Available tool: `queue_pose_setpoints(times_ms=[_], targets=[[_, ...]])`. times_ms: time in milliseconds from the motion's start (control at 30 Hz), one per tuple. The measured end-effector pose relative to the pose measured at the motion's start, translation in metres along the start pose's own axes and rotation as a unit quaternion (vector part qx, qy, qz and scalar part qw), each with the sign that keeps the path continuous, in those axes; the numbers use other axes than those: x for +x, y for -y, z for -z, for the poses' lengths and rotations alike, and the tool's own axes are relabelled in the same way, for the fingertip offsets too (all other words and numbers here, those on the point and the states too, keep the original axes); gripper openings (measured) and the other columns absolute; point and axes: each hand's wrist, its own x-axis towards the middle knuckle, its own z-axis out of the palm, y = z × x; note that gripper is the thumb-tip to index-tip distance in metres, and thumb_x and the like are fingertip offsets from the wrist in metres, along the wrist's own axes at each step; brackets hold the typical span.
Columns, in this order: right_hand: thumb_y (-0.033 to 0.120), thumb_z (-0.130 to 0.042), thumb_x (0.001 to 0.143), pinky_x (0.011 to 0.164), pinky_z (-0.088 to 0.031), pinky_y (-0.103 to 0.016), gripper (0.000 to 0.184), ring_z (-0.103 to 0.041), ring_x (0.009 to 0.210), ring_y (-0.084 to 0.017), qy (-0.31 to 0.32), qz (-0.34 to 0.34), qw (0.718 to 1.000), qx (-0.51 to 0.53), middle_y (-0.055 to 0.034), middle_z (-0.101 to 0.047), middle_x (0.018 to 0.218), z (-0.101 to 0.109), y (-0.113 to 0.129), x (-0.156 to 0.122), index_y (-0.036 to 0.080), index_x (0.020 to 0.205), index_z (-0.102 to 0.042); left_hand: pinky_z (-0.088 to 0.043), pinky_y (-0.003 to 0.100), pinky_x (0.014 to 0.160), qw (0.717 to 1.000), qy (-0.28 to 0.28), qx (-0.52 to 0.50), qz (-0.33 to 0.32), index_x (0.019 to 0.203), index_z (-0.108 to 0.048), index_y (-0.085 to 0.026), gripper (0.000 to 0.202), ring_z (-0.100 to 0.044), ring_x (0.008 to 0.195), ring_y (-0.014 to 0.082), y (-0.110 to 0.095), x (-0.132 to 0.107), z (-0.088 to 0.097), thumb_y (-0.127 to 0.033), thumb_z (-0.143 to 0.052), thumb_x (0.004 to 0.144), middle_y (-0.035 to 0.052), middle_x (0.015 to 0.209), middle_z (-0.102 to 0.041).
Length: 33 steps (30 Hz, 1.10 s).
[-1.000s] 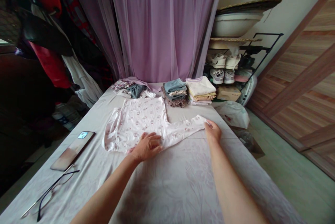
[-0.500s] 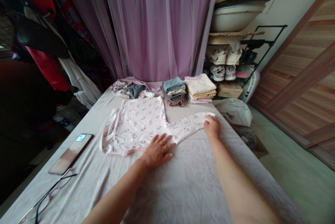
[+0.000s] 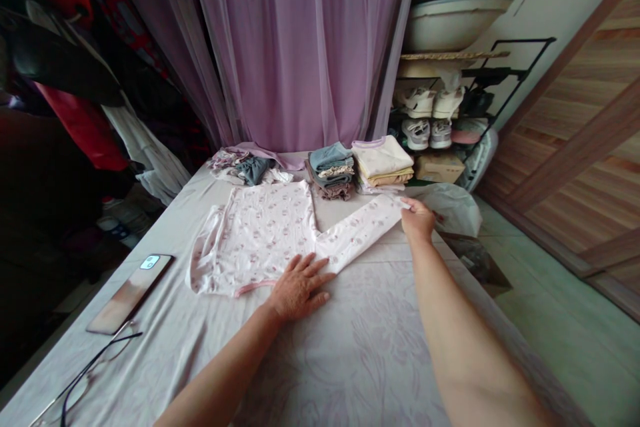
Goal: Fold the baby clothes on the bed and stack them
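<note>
Now, left hand point(image 3: 300, 287): it lies flat and open with the palm down and the fingers spread, low in the middle of the frame. It grips nothing. The fingertips press on the near edge of the top, close to where the sleeve joins the body.
Right hand point(image 3: 417, 219): right of centre, arm stretched out, fingers curled in and closed on the cuff end of the sleeve. The sleeve is held out straight, close to the bed.
Top point(image 3: 265, 230): a pale pink long-sleeved garment with a small print, spread flat on the bed at the centre of the frame.
Sleeve point(image 3: 360, 230): it runs in a slant from the left hand up and to the right, as far as the right hand.
Bed point(image 3: 350, 360): covered by a light patterned sheet, it fills the lower half of the frame.
Folded stacks: a grey-blue pile point(image 3: 331, 170) and a cream pile point(image 3: 383, 164) sit side by side at the far edge, just beyond the top.
Loose clothes point(image 3: 247, 170): an unfolded heap to the left of the stacks.
Phone point(image 3: 131, 292): lower left on the sheet, well apart from the top.
Glasses point(image 3: 85, 380): just below the phone, near the bottom left corner.
Curtain point(image 3: 300, 47): lilac, hanging behind the bed at upper centre.
Shoe rack point(image 3: 435, 117): upper right, with pale shoes on it.
</note>
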Motion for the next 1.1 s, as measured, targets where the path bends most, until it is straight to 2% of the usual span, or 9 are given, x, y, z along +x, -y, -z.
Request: queue_pose_setpoints(times_ms=[133,267,333,400,467,667,867,1000,1100], targets=[[0.018,-0.051,0.063,0.089,-0.046,-0.042,0.033,-0.061,0.095,-0.029,0.037,0.000,0.997,-0.062,-0.0113,-0.072,0.096,0.007,0.005,-0.017,0.016,0.085,-0.075,-0.017,0.059,0.116,1.000,0.005,-0.006,0.003,0.140,-0.048,-0.038,0.051,-0.025,0.145,0.0329,-0.001,0.000,0.002,-0.058,-0.041,0.093,-0.0004,0.155,-0.036],[0.022,-0.047,0.077,0.104,-0.040,-0.039,0.039,-0.055,0.117,-0.026,0.113,0.106,0.986,-0.064,-0.0131,-0.064,0.124,0.000,0.043,-0.060,0.014,0.106,-0.072,-0.016,0.057,0.117,1.000,-0.010,-0.005,-0.002,0.144,-0.042,-0.035,0.057,-0.024,0.145,0.0315,-0.001,-0.001,-0.001,-0.060,-0.041,0.093,0.0014,0.156,-0.035],[0.023,-0.040,0.086,0.104,-0.041,-0.035,0.042,-0.056,0.118,-0.021,0.247,0.227,0.941,-0.038,-0.0103,-0.065,0.124,-0.006,0.068,-0.093,0.017,0.117,-0.067,-0.016,0.055,0.118,1.000,-0.021,0.003,0.007,0.149,-0.036,-0.028,0.065,-0.024,0.145,0.0300,-0.001,-0.002,-0.004,-0.060,-0.041,0.092,0.0067,0.157,-0.032],[0.024,-0.037,0.092,0.108,-0.037,-0.035,0.043,-0.053,0.124,-0.018,0.371,0.330,0.867,-0.032,-0.0063,-0.064,0.128,-0.011,0.087,-0.123,0.022,0.124,-0.064,-0.015,0.053,0.119,0.999,-0.030,0.011,0.015,0.150,-0.033,-0.023,0.070,-0.024,0.145,0.0287,0.000,-0.002,-0.007,-0.061,-0.041,0.092,0.0106,0.157,-0.031],[0.029,-0.038,0.094,0.114,-0.029,-0.042,0.043,-0.042,0.134,-0.020,0.421,0.362,0.828,-0.082,-0.0047,-0.055,0.141,-0.012,0.095,-0.141,0.027,0.133,-0.057,-0.016,0.053,0.119,0.999,-0.031,0.015,0.014,0.149,-0.035,-0.025,0.068,-0.024,0.145,0.0287,0.000,-0.002,-0.009,-0.061,-0.040,0.092,0.0093,0.156,-0.033],[0.036,-0.036,0.098,0.116,-0.018,-0.051,0.048,-0.027,0.144,-0.023,0.408,0.280,0.830,-0.256,-0.0047,-0.034,0.156,-0.010,0.079,-0.119,0.029,0.144,-0.043,-0.018,0.058,0.116,1.000,-0.020,0.008,0.004,0.140,-0.049,-0.036,0.055,-0.026,0.144,0.0331,-0.001,-0.001,-0.004,-0.061,-0.040,0.092,0.0036,0.155,-0.036],[0.038,-0.030,0.099,0.115,-0.018,-0.051,0.051,-0.026,0.144,-0.024,0.372,0.280,0.843,-0.270,-0.0088,-0.030,0.157,-0.011,0.076,-0.115,0.023,0.147,-0.039,-0.021,0.058,0.115,0.999,-0.046,0.016,-0.008,0.139,-0.050,-0.034,0.053,-0.030,0.142,0.0331,-0.001,-0.001,-0.006,-0.058,-0.045,0.092,0.0050,0.153,-0.040],[0.035,-0.034,0.098,0.114,-0.023,-0.048,0.045,-0.035,0.139,-0.022,0.373,0.277,0.848,-0.256,-0.0055,-0.041,0.152,-0.011,0.073,-0.116,0.026,0.138,-0.051,-0.023,0.059,0.114,0.998,-0.057,0.010,-0.006,0.137,-0.052,-0.033,0.052,-0.032,0.141,0.0336,-0.002,-0.002,-0.006,-0.055,-0.050,0.090,0.0056,0.151,-0.042],[0.031,-0.034,0.098,0.108,-0.032,-0.034,0.038,-0.050,0.125,-0.018,0.315,0.234,0.883,-0.258,-0.0031,-0.059,0.135,-0.008,0.070,-0.095,0.026,0.123,-0.063,-0.024,0.059,0.114,0.998,-0.059,0.005,-0.002,0.135,-0.054,-0.031,0.050,-0.033,0.141,0.0335,-0.004,-0.002,-0.004,-0.052,-0.053,0.089,0.0068,0.150,-0.044]])
